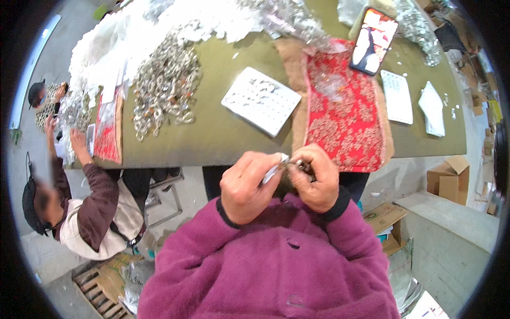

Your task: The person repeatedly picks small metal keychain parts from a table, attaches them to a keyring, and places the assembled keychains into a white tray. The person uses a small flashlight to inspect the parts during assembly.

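In front of my chest, just past the table's near edge, my hands are close together. My left hand (247, 186) is closed, pinching a small white tag-like piece (283, 158) between thumb and fingers. Beside it my right hand (317, 179) is curled round a small dark, shiny beaded thing (304, 166), mostly hidden by the fingers; I cannot tell its exact kind. Beyond them a red floral cloth (345, 119) lies on brown fabric at the table edge. A white tray (262, 101) with rows of small pieces stands left of the cloth.
Loop-shaped, bracelet-like pieces (164, 85) lie heaped at left, near white plastic bags (122, 42). A phone (373, 41) rests at the cloth's far end. White cards (397, 95) lie right. A co-worker (90, 207) sits at left; a cardboard box (449, 178) stands right.
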Tool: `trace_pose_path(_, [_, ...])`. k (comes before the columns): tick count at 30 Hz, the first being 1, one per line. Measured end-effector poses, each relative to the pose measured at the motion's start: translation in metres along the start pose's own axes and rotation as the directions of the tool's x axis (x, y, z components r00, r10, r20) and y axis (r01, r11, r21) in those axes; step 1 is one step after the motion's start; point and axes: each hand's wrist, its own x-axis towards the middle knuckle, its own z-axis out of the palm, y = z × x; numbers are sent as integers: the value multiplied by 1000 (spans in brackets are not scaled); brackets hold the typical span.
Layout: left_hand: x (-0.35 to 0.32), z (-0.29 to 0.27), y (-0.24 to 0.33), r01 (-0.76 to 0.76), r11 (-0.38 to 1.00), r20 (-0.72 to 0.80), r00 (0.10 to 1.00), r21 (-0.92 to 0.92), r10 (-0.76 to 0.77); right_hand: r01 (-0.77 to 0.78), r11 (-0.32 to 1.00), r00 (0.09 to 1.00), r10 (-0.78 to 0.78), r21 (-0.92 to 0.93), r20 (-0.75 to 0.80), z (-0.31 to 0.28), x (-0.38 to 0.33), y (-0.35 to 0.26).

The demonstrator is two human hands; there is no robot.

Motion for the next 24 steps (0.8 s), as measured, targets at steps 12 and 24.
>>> trace_pose_path(12, [9, 11, -3, 263, 924, 108, 964, -279, -242, -1, 1000, 1000, 0, -13, -30, -19, 17, -6])
trace_pose_path(24, [11, 17, -10, 642, 192, 454, 693, -742, -560, -1, 1000, 998, 2, 7, -68, -20, 17, -3])
